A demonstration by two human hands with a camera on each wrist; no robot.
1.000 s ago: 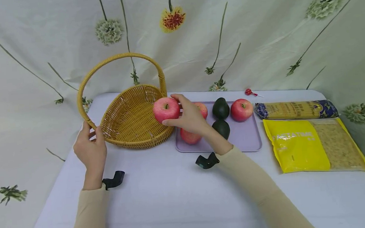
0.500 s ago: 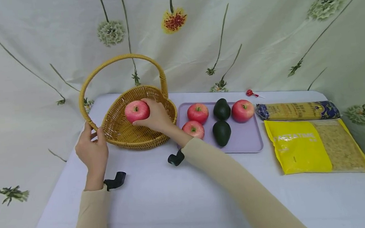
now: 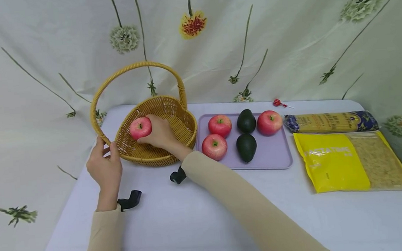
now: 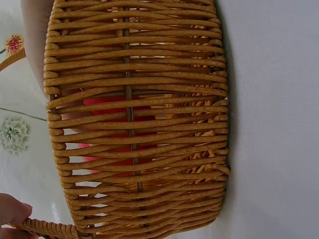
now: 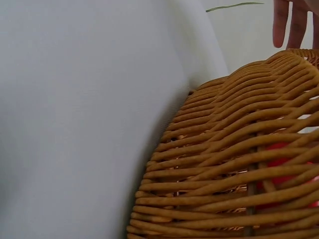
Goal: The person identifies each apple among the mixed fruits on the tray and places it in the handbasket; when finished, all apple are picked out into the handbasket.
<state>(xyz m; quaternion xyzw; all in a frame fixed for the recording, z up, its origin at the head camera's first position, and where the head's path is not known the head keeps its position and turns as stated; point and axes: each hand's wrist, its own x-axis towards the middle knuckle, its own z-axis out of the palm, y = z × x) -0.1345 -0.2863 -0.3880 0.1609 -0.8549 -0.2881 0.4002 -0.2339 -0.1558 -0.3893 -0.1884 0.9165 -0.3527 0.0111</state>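
Observation:
A wicker basket [image 3: 154, 158] with a tall arched handle stands at the left of the table. My left hand [image 3: 106, 165] pinches the lower left end of that handle between thumb and fingers. Inside the basket, toward its left side, my right hand [image 3: 159, 133] holds a red apple [image 3: 140, 128], its fingers and thumb around the fruit. Through the weave in the left wrist view, the red of the apple [image 4: 119, 134] shows below the rim. Part of the right hand's fingers is hidden behind the apple.
Right of the basket lies a lilac tray [image 3: 270, 161] with several apples [image 3: 214, 146] and two avocados [image 3: 246, 147]. Farther right are a long noodle packet [image 3: 330, 122] and a yellow pasta bag [image 3: 333, 163]. A red lollipop [image 3: 277, 103] lies behind the tray.
My right hand has carried the apple leftward from above the tray's left edge, over the basket rim and down into the basket. The left hand keeps its hold on the handle.

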